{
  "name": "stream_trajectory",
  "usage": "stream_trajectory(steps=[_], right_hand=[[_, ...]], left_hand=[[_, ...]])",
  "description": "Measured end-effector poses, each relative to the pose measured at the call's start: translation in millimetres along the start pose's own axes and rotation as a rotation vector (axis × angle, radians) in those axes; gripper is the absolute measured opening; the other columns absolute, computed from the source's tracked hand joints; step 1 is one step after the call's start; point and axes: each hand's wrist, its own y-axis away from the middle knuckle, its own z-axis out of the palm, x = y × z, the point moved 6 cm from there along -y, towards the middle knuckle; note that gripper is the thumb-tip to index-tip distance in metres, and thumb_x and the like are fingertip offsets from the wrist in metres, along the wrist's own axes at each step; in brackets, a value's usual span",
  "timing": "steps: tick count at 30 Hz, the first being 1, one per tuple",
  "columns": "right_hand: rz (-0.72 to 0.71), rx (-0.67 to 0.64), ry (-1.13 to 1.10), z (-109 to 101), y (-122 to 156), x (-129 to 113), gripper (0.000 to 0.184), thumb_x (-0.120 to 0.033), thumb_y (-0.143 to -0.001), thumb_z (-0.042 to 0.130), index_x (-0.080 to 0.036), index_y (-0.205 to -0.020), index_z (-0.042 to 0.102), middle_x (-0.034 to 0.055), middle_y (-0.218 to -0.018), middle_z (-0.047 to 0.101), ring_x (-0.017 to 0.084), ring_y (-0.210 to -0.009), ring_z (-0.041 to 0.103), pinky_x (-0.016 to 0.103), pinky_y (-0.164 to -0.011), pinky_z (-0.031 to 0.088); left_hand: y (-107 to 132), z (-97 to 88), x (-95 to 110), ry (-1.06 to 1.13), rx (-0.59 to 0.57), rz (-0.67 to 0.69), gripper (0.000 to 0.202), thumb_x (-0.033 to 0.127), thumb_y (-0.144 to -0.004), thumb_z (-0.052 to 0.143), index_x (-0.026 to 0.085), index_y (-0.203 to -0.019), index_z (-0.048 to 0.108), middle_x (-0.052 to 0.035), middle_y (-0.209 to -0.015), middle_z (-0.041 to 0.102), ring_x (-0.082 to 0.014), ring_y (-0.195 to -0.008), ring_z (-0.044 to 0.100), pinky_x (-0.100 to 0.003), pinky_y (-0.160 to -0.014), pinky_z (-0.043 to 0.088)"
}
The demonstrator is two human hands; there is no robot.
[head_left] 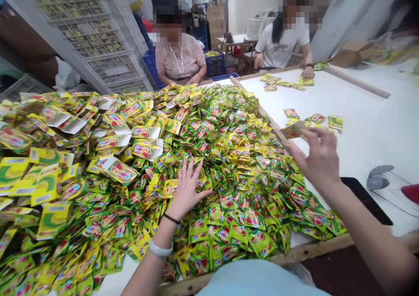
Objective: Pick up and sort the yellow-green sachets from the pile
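Observation:
A big heap of small green and yellow sachets (229, 156) covers the left half of the table. My left hand (188, 187) lies flat on the heap, fingers spread, holding nothing. My right hand (316, 154) is raised over the heap's right edge, its fingers pinching a small stack of sachets (294, 129). Beyond it a few loose sachets (314, 119) lie on the white table top (369, 125). Flat yellow and green cartons (49, 173) are piled at the left of the heap.
A wooden strip (271, 123) divides the heap from the white side. Two seated people work across the table, one with sachets (284, 83) under a hand. White crates (98, 38) stand stacked at back left. A black flat object (366, 200) lies near right.

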Motion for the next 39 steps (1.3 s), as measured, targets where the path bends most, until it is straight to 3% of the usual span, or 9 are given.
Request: stream_trajectory(steps=[4, 12, 16, 19, 22, 30, 33, 36, 39], right_hand=[[-0.073, -0.171, -0.230, 30, 30, -36, 0.033, -0.034, -0.085, 0.055, -0.018, -0.114, 0.054, 0.0148, -0.117, 0.051, 0.029, -0.110, 0.049, 0.044, -0.094, 0.041], [-0.141, -0.456, -0.593, 58, 73, -120, 0.020, -0.026, -0.090, 0.047, -0.020, -0.106, 0.057, 0.0108, -0.102, 0.061, 0.025, -0.098, 0.056, 0.043, -0.085, 0.047], [-0.181, -0.514, -0.617, 60, 76, -141, 0.018, -0.025, -0.090, 0.046, -0.019, -0.104, 0.057, 0.0101, -0.098, 0.062, 0.024, -0.093, 0.057, 0.041, -0.080, 0.047], [-0.212, -0.533, -0.635, 59, 80, -146, 0.017, -0.024, -0.091, 0.045, -0.019, -0.101, 0.058, 0.0096, -0.096, 0.062, 0.022, -0.091, 0.057, 0.039, -0.079, 0.047], [-0.228, -0.556, -0.638, 56, 88, -144, 0.015, -0.022, -0.090, 0.045, -0.019, -0.098, 0.058, 0.0087, -0.094, 0.062, 0.021, -0.088, 0.058, 0.037, -0.078, 0.048], [-0.177, -0.566, -0.631, 51, 105, -125, 0.016, -0.021, -0.090, 0.045, -0.021, -0.099, 0.057, 0.0086, -0.093, 0.062, 0.022, -0.087, 0.058, 0.038, -0.077, 0.048], [-0.160, -0.578, -0.628, 51, 108, -124, 0.015, -0.022, -0.090, 0.044, -0.020, -0.099, 0.057, 0.0088, -0.093, 0.061, 0.022, -0.087, 0.058, 0.039, -0.077, 0.049], [-0.165, -0.585, -0.629, 51, 111, -128, 0.016, -0.020, -0.091, 0.043, -0.020, -0.099, 0.057, 0.0087, -0.092, 0.061, 0.022, -0.087, 0.057, 0.040, -0.079, 0.049], [-0.170, -0.596, -0.631, 51, 114, -132, 0.016, -0.020, -0.091, 0.043, -0.020, -0.098, 0.057, 0.0082, -0.090, 0.062, 0.022, -0.085, 0.058, 0.039, -0.077, 0.050]], left_hand=[[9, 7.0, -19, 0.042, -0.027, 0.063, 0.097, 0.040, -0.074, 0.066, 0.025, -0.144, 0.001, -0.0153, -0.151, 0.015, -0.0271, -0.139, 0.013, -0.048, -0.111, 0.020], [11, 11.7, -35, 0.055, 0.003, 0.073, 0.056, 0.035, -0.088, 0.046, 0.030, -0.140, 0.026, -0.0095, -0.149, 0.025, -0.0237, -0.135, 0.028, -0.046, -0.109, 0.028], [-3, 6.8, -48, -0.011, 0.006, 0.098, 0.057, 0.043, -0.086, 0.048, 0.029, -0.138, 0.032, -0.0105, -0.145, 0.033, -0.0263, -0.132, 0.033, -0.048, -0.106, 0.031], [-17, 0.3, -53, -0.072, -0.014, 0.136, 0.068, 0.053, -0.074, 0.060, 0.029, -0.135, 0.038, -0.0101, -0.139, 0.039, -0.0281, -0.127, 0.036, -0.050, -0.105, 0.031], [-28, -4.7, -56, -0.100, -0.028, 0.156, 0.065, 0.052, -0.069, 0.065, 0.030, -0.128, 0.048, -0.0089, -0.133, 0.043, -0.0281, -0.123, 0.037, -0.050, -0.104, 0.031], [-27, -9.4, -74, -0.119, -0.094, 0.137, 0.046, 0.039, -0.085, 0.052, 0.027, -0.128, 0.048, -0.0101, -0.128, 0.047, -0.0259, -0.120, 0.039, -0.048, -0.101, 0.035], [-20, -8.5, -63, -0.243, -0.033, 0.128, 0.050, 0.041, -0.083, 0.054, 0.025, -0.130, 0.046, -0.0118, -0.130, 0.046, -0.0290, -0.124, 0.036, -0.051, -0.101, 0.034], [-14, -6.0, -42, -0.316, 0.088, 0.136, 0.038, 0.036, -0.083, 0.054, 0.023, -0.118, 0.056, -0.0119, -0.144, 0.031, -0.0318, -0.133, 0.023, -0.054, -0.106, 0.026], [-8, -9.3, -26, -0.286, 0.225, 0.100, 0.030, 0.030, -0.083, 0.054, 0.025, -0.113, 0.059, -0.0092, -0.145, 0.030, -0.0324, -0.136, 0.019, -0.057, -0.105, 0.025]])
